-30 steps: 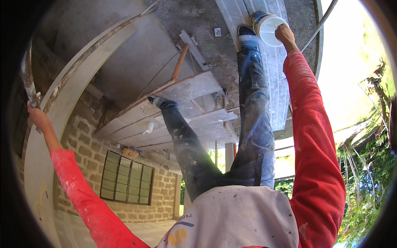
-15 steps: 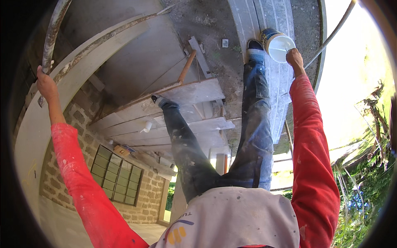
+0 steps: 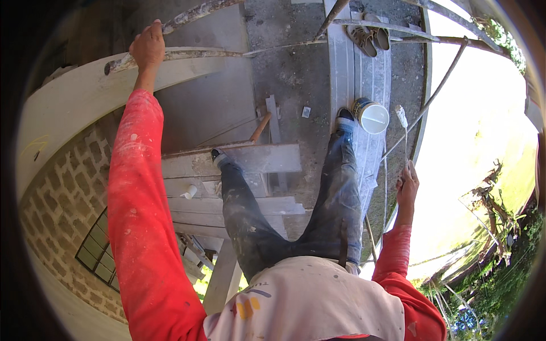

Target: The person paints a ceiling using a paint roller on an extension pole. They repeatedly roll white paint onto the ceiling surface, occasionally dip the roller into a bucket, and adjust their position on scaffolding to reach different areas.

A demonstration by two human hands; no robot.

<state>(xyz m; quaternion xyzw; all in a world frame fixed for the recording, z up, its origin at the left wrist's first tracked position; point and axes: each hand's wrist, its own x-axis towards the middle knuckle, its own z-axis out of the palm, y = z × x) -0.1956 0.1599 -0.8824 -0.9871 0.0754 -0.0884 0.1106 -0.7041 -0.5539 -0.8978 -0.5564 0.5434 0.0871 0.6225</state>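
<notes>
My left hand [image 3: 149, 46] is up at the far left, closed around a paint-spattered wooden pole [image 3: 196, 14]. A second rough pole [image 3: 199, 54] passes just by its wrist. Off to the right, my right hand [image 3: 407, 181] grips the handle of a small paint roller [image 3: 401, 116]. The roller's white, paint-coated head points away from me, clear of the bucket. That paint bucket [image 3: 373, 117] holds white paint, with a pale bar across its mouth. It stands on the planks [image 3: 368, 153], close beside my right foot.
My feet are apart, the left one on a separate board [image 3: 261, 159]. A white cup-like object [image 3: 189, 192] lies near it. Sandals [image 3: 368, 38] rest farther along the planks. Thin poles [image 3: 435, 94] cross at right. A block wall [image 3: 68, 170] rises at left.
My right hand has come away from the bucket and drawn back toward me, roller raised. The view has shifted; my left hand still grips a pole, now nearer the middle of the picture.
</notes>
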